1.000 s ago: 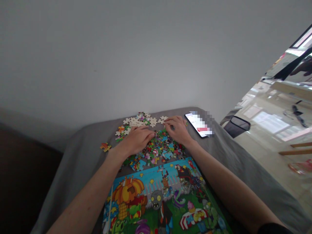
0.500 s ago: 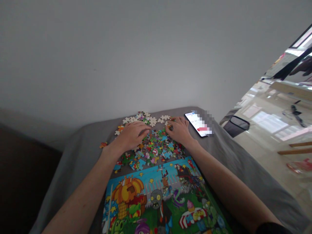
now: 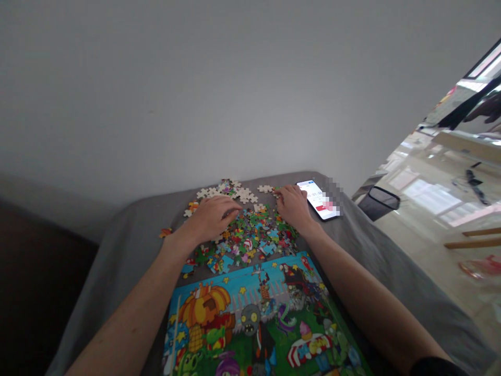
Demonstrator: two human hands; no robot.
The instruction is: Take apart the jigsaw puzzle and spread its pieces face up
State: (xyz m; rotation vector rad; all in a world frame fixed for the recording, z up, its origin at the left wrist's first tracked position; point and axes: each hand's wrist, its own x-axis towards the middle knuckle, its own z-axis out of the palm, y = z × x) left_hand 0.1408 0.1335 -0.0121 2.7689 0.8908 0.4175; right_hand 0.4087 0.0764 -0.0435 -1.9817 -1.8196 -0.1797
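Past the picture's edge (image 3: pixel 240 273), both hands (image 3: pixel 211 216) (image 3: pixel 294 205) (grips unclear) stand apart, puzzle pieces (image 3: pixel 258 232) between

The near edge of the picture board (image 3: pixel 262 321) is cut off below. Beyond the board, the left hand (image 3: pixel 211 216) hides what lies beneath; the right hand's (image 3: pixel 293 204) grip is unclear. Beyond its right corner, pixelation blurs the phone (image 3: pixel 314 194).
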